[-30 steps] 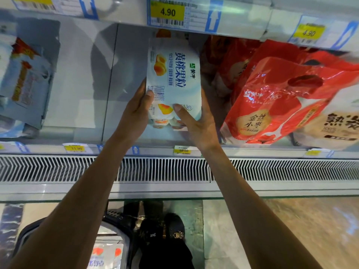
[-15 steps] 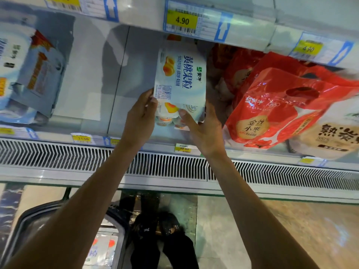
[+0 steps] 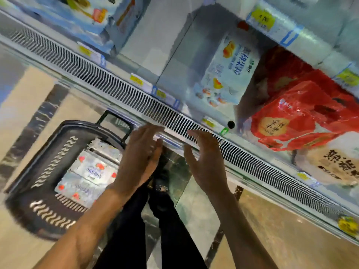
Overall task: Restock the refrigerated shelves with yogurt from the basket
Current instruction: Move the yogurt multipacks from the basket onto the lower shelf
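Left hand [image 3: 139, 160] and right hand [image 3: 206, 160] hang empty, fingers relaxed, below the chilled shelf [image 3: 172, 82] where the pale-blue cardboard peach yogurt multipack [image 3: 229, 72] stands unsupported on end and may topple forward.

Holds the left hand [image 3: 139, 160] just to 9 o'clock of centre, empty, fingers [image 3: 149, 133] straight and close together, pointing toward 1 o'clock, back of the hand to the camera. Holds the right hand [image 3: 206, 162] just to 3 o'clock of centre, level with the left, also empty, fingers loosely extended toward 11 o'clock, thumb spread toward the left hand. Turns the palms toward each other, a clear gap between. Reaches in with the left forearm [image 3: 87, 226] from 7 o'clock and the right forearm [image 3: 244, 230] from 5 o'clock, both bare, wrists straight. Stands with legs [image 3: 171, 230] in dark trousers below the gap, at 6 o'clock.
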